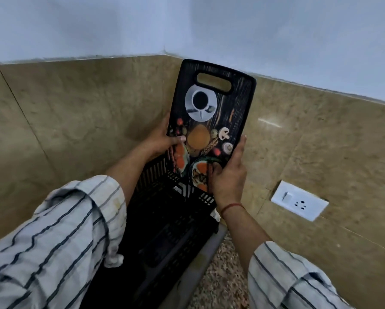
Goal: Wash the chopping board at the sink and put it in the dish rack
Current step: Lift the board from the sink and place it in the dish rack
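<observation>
While the chopping board (pixel 211 121) is standing upright with its handle slot at the top, both hands are gripping it by its long edges. The left hand (pixel 162 139) is clasping the left edge, with the thumb lying across the printed face and the fingers passing behind. The right hand (pixel 228 175) is clasping the lower right edge, with the thumb pressing on the face and the fingers running up along the rim. The lower end of the board is sitting inside the far end of the black slatted dish rack (pixel 171 219), in the corner where two tan tiled walls (pixel 80 112) are meeting; whether it is touching the rack floor cannot be told. The printed face is turned toward the camera. The rack is resting on a grey tray (pixel 211 244), which is lying on the speckled desk (pixel 222 277). A white switch and socket plate (pixel 298 200) is sitting on the right-hand wall, well apart from the board. Striped sleeves (pixel 60 237) are covering both forearms.
</observation>
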